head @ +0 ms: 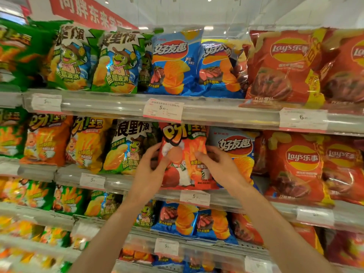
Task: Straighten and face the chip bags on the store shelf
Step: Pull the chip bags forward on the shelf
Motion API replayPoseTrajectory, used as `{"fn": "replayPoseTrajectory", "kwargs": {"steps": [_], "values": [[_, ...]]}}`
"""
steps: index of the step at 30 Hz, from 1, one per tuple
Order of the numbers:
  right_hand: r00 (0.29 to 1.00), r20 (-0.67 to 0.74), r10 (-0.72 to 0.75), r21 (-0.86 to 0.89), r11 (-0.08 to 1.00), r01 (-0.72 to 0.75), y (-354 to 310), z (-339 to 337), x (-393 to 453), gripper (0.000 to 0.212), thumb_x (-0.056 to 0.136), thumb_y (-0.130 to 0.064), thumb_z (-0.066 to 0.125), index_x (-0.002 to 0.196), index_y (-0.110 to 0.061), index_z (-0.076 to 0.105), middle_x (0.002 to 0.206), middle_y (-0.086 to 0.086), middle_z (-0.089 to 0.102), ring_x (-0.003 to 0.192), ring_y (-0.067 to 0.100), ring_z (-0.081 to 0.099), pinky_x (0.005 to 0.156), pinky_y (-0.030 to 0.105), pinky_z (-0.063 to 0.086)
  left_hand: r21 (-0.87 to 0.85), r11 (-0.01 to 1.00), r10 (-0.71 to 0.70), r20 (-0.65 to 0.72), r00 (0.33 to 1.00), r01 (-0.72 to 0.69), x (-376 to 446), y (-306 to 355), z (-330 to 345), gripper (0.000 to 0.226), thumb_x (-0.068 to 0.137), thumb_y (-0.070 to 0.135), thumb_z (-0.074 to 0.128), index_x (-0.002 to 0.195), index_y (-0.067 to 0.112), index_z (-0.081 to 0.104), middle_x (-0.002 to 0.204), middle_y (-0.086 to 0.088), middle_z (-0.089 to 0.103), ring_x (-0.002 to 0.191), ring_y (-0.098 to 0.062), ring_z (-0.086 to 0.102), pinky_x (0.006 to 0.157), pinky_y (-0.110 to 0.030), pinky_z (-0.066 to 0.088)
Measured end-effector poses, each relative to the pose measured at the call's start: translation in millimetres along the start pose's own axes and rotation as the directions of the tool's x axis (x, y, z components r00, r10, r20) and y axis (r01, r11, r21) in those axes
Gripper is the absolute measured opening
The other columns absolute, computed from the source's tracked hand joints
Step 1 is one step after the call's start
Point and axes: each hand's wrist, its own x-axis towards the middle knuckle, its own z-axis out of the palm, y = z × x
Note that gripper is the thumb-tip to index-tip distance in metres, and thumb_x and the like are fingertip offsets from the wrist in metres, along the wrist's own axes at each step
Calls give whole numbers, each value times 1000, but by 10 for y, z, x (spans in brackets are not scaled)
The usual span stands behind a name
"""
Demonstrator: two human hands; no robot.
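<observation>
Store shelving (216, 113) fills our view in four visible tiers, each edged with a clear rail carrying price tags (163, 110). On the second tier from the top, an orange-red chip bag (184, 154) stands upright at the rail, front panel facing us. It sits between a green-and-white bag with a cartoon turtle (126, 148) on its left and a blue bag (236, 150) on its right, and it partly overlaps both.

We hold this orange-red bag with both hands. Our left hand (151, 170) grips its left edge, thumb across the front panel and fingers curled behind. Our right hand (218, 164) grips its right edge, thumb on the front and fingers wrapped around the side. Both forearms reach up from the lower frame.

Red Lay's bags (295, 164) stand further right, well apart from our hands.
</observation>
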Motion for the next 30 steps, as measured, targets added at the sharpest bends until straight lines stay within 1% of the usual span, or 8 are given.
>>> {"fn": "replayPoseTrajectory", "kwargs": {"steps": [7, 11, 13, 17, 23, 25, 28, 30], "values": [[993, 115, 23, 124, 992, -37, 265, -153, -203, 77, 66, -69, 74, 131, -29, 64, 120, -12, 72, 112, 11, 68, 101, 41, 54, -9, 1000, -21, -73, 997, 21, -507, 22, 124, 43, 95, 39, 61, 137, 36, 52, 121, 18, 61, 112, 2, 58, 90, -18, 51], [994, 106, 38, 127, 991, -51, 269, -73, -407, 57, 77, -59, 74, 124, -27, 69, 113, -12, 75, 108, 12, 70, 100, 42, 53, -9, 999, -35, -60, 998, 35, -685, -14, 39, 45, 95, 39, 61, 138, 35, 50, 122, 19, 58, 111, 8, 55, 83, -9, 47], [996, 87, 35, 91, 995, -43, 232, 31, -541, 48, 81, -57, 72, 119, -28, 72, 109, -12, 76, 108, 13, 70, 98, 39, 53, -6, 1000, -31, -42, 999, 30, -738, -42, -73, 45, 95, 40, 62, 138, 37, 50, 123, 18, 58, 110, 4, 57, 82, -12, 49], [998, 26, 59, 71, 996, -60, 73, 354, -861, 57, 75, -63, 73, 121, -30, 70, 110, -14, 75, 106, 9, 69, 95, 36, 54, -9, 1000, 6, 3, 1000, -5, -847, -94, -495, 47, 94, 41, 63, 139, 38, 50, 121, 22, 59, 106, 7, 58, 84, -17, 50], [998, 5, 58, 115, 992, -58, -319, 1372, -1328, 42, 87, -47, 72, 121, -23, 68, 104, -6, 78, 89, 11, 76, 73, 29, 60, 31, 999, 14, 75, 997, -16, -993, -292, -1636, 47, 90, 54, 62, 135, 52, 47, 127, 22, 57, 114, -3, 58, 97, -40, 53], [998, 45, 49, 121, 991, -54, -470, 1779, -1394, 37, 89, -43, 71, 120, -22, 68, 104, -3, 78, 83, 9, 76, 66, 24, 58, 37, 999, 7, 56, 998, -9, -1048, -359, -2050, 45, 91, 51, 63, 134, 48, 48, 123, 20, 58, 108, 3, 58, 93, -32, 53], [995, 90, 53, 160, 985, -67, -699, 2356, -1418, 32, 90, -39, 71, 118, -23, 68, 105, -4, 78, 80, 4, 75, 64, 21, 58, 55, 998, -8, 22, 1000, 6, -1118, -446, -2664, 44, 93, 45, 62, 135, 41, 49, 118, 27, 53, 98, 24, 51, 79, -4, 46], [990, 131, 53, 151, 986, -73, -861, 2736, -1361, 34, 89, -42, 72, 119, -25, 69, 106, -7, 78, 90, 8, 75, 73, 26, 60, 75, 997, -17, -15, 1000, 18, -1101, -523, -3062, 53, 90, 55, 62, 139, 40, 47, 121, 25, 53, 105, 19, 52, 81, -7, 47]]}}
